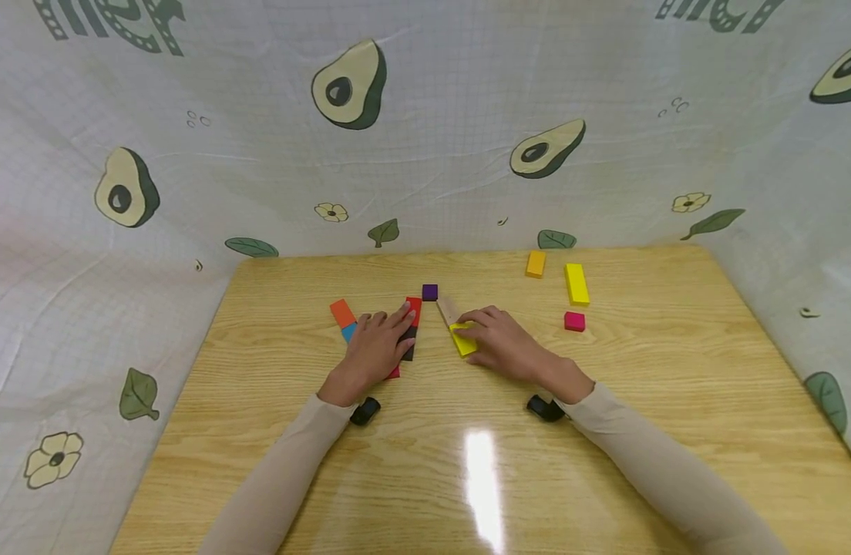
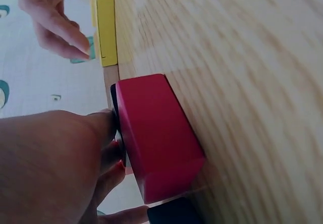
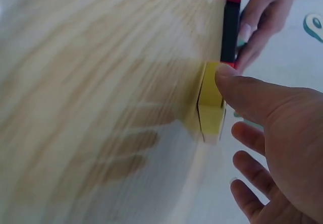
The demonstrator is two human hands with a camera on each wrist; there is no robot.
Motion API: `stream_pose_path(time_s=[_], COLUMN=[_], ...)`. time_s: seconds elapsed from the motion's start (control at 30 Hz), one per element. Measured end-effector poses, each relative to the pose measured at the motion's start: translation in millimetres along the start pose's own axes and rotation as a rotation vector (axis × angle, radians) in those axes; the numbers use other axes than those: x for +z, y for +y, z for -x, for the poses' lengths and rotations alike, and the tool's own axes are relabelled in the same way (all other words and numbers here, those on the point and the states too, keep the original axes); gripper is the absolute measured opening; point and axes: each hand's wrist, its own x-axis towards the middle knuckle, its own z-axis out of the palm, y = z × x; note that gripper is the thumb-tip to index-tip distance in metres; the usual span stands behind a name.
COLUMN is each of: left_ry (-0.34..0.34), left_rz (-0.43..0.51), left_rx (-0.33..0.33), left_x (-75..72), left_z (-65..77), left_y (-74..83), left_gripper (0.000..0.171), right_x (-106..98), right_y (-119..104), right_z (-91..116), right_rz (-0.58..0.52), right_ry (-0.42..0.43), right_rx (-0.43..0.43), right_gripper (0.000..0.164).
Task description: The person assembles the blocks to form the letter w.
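In the head view, my left hand (image 1: 375,347) lies over a row of blocks, index finger on a red block (image 1: 415,302) and thumb at a black block (image 1: 408,354). A crimson block (image 2: 156,128) stands at the row's near end. Beyond the hand's outer side lie an orange block (image 1: 342,313) and a partly covered blue block (image 1: 348,333). My right hand (image 1: 505,343) pinches a yellow block (image 1: 465,344) between thumb and index finger, the other fingers spread. This block meets a pale wooden block (image 1: 447,310), slanting up to a dark purple block (image 1: 430,292) near the red one.
Toward the back right lie an amber block (image 1: 536,264), a long yellow block (image 1: 576,284) and a small pink block (image 1: 574,321). A pale cloth (image 1: 439,154) printed with avocados hangs along the wooden table's (image 1: 425,478) back and sides.
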Motion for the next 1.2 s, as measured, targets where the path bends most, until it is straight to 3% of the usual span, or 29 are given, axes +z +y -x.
stream_pose_path(time_s=[0.33, 0.47, 0.63, 0.73, 0.9, 1.2], left_ry=[-0.016, -0.024, 0.019, 0.06, 0.069, 0.056], left_rz=[0.025, 0.028, 0.02, 0.041, 0.09, 0.093], left_rx=[0.029, 0.036, 0.037, 0.046, 0.053, -0.008], left_x=[-4.4, -4.1, -6.1, -9.7, -13.5, -0.3], left_z=[-1.3, -3.5, -5.9, -8.3, -14.8, -28.0], left_y=[-1.7, -2.1, 2.2, 11.5, 35.8, 72.9], left_gripper=[0.052, 0.051, 0.049, 0.046, 0.046, 0.056], right_x=[-14.9, -22.2, -32.9, -38.8, -43.4, -44.7], right_y=[23.4, 37.3, 51.2, 57.9, 68.2, 74.8], right_z=[40.2, 59.7, 83.2, 95.4, 109.5, 120.0], right_rz=[-0.09, -0.078, -0.03, -0.006, 0.036, 0.064], right_ry=[0.08, 0.139, 0.19, 0.213, 0.234, 0.205], right_rx=[0.136, 0.173, 0.262, 0.326, 0.417, 0.46], right_gripper=[0.051, 0.052, 0.052, 0.053, 0.052, 0.052])
